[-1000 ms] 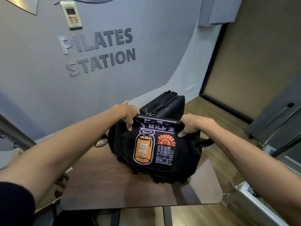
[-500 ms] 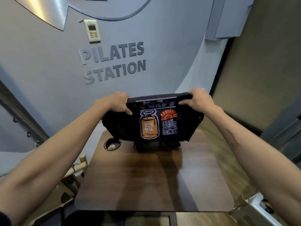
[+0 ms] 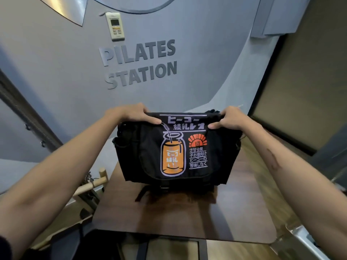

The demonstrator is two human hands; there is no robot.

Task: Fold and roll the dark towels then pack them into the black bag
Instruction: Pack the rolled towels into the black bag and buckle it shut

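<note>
A black messenger bag (image 3: 150, 158) with an orange jar print and white Japanese lettering on its flap hangs upright just above the far part of a dark wooden table (image 3: 187, 218). My left hand (image 3: 131, 114) grips the bag's top left corner and my right hand (image 3: 228, 119) grips its top right corner. The flap is down over the front. A strap end dangles under the bag onto the table. No dark towels are in view.
A grey wall with raised letters "PILATES STATION" and a white remote (image 3: 115, 25) stands behind the table. Wooden dowels (image 3: 93, 182) and metal frame parts lie left of the table. Metal equipment (image 3: 308, 241) sits at the lower right on the wooden floor.
Both hands have lifted the bag off the table and hold it up by its top corners. The black case seen behind the bag a second ago is out of sight.
</note>
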